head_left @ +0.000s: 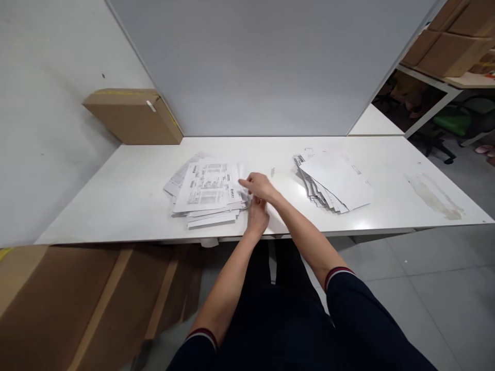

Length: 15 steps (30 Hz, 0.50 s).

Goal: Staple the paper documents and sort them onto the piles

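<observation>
A loose pile of printed paper sheets lies on the white table, its edges uneven and its top sheet covered in printed tables. At the pile's right edge, my right hand is closed, with thumb and finger at the blurred edge of a sheet. Just below it, my left hand is closed beside the lower right corner of the pile. Its fingertips are partly hidden behind my right hand, so what it grips is unclear. Further right lies a second, fanned stack of papers, mostly blank side up; neither hand touches it.
The white table meets a grey panel at the back. A cardboard box stands at the back left. Large cartons stand below the front left edge. A worn patch marks the table's right end.
</observation>
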Motion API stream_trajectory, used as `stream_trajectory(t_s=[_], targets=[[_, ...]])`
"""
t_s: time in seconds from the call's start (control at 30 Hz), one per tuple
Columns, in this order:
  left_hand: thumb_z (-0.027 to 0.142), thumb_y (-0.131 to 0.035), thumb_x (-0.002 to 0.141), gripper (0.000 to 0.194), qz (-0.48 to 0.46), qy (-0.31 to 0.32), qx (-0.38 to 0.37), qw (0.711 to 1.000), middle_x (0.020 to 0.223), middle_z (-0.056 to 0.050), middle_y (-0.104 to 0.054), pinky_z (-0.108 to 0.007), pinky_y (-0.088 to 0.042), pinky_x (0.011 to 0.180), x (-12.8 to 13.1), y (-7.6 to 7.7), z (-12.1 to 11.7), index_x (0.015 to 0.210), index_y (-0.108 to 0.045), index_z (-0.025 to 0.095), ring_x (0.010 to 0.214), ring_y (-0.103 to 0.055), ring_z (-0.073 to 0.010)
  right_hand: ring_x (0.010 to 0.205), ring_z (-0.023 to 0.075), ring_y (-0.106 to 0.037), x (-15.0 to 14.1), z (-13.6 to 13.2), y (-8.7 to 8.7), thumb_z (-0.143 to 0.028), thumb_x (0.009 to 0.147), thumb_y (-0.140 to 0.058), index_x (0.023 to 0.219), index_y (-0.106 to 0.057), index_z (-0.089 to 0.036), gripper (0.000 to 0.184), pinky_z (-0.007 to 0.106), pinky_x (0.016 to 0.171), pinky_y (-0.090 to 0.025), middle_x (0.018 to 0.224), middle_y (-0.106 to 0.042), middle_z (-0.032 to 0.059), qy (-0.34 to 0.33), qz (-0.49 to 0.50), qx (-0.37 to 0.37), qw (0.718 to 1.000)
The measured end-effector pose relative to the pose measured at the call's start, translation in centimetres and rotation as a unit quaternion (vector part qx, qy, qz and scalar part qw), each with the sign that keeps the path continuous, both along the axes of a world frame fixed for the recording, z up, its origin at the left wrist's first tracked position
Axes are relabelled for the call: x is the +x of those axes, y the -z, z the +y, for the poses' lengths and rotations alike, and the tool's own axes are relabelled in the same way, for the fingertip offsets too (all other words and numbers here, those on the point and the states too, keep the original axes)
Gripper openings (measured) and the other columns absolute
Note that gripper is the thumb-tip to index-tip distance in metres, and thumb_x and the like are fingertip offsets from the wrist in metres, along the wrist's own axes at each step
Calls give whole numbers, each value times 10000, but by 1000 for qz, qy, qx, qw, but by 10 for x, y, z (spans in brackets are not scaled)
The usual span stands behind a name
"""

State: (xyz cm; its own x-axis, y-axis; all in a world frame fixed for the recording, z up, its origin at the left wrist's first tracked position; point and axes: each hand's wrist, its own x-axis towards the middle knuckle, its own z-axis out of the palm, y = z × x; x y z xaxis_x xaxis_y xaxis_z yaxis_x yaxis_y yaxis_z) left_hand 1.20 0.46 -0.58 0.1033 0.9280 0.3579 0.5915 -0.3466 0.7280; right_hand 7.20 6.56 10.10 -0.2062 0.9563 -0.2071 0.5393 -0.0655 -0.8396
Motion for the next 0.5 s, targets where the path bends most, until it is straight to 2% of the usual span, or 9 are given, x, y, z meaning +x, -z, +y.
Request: stream_trajectory(t_s=[0.07,0.1,0.13,0.17,0.23,0.3,0.4,0.5], targets=[[21,-348,813,488,34,-5,4,999,1037,-127,-515,-411,-455,860,0,-1,-1,1230,-546,178,990,-512,-251,758,183,-559,44,-4,3,-401,841,-533,786,-586,-174,239,296,719,-416,771,-642,66,61,-62,54,995],[9,-328,813,515,44,-5,9,999,1024,-116,-511,-391,-456,858,0,-1,-2,1249,-536,188,971,-513,-231,841,207,-559,68,-5,6,-380,853,-513,872,-598,-178,220,313,758,-413,873,-649,84,125,-131,116,977],[0,-317,811,538,42,-5,16,999,1019,-106,-506,-374,-454,863,0,0,-2,1265,-527,199,962,-511,-216,948,238,-539,92,-4,9,-350,856,-509,980,-594,-169,235,340,807,-404,1006,-635,115,184,-202,168,947],[-5,-315,808,553,38,-5,23,999,1020,-100,-501,-362,-451,871,0,0,-2,1275,-521,208,964,-508,-206,1053,270,-495,114,-2,13,-324,851,-514,1079,-572,-152,291,368,848,-391,1147,-588,148,227,-256,198,919],[-10,-327,797,565,31,-8,29,999,1024,-96,-495,-353,-447,880,-1,0,-2,1281,-519,209,972,-503,-201,1173,307,-409,148,2,22,-331,827,-551,1229,-498,-132,451,401,895,-370,1329,-469,180,255,-323,203,888],[-9,-330,795,566,31,-9,27,999,1027,-100,-494,-356,-449,879,-1,0,-2,1285,-517,203,972,-501,-203,1193,318,-388,168,5,31,-370,814,-569,1276,-470,-133,530,415,908,-364,1359,-443,185,245,-347,173,889],[-2,-320,804,550,35,-7,26,999,1030,-105,-491,-351,-453,874,-1,-1,-3,1282,-519,185,967,-500,-203,1148,318,-424,177,7,40,-410,830,-530,1179,-569,-152,436,424,911,-360,1273,-529,161,238,-349,147,895],[3,-312,811,538,39,-3,25,999,1026,-106,-489,-344,-451,880,-1,-2,-4,1281,-517,166,971,-496,-201,1146,317,-420,176,7,45,-419,844,-494,1074,-640,-167,371,424,924,-350,1250,-554,137,255,-326,148,898]])
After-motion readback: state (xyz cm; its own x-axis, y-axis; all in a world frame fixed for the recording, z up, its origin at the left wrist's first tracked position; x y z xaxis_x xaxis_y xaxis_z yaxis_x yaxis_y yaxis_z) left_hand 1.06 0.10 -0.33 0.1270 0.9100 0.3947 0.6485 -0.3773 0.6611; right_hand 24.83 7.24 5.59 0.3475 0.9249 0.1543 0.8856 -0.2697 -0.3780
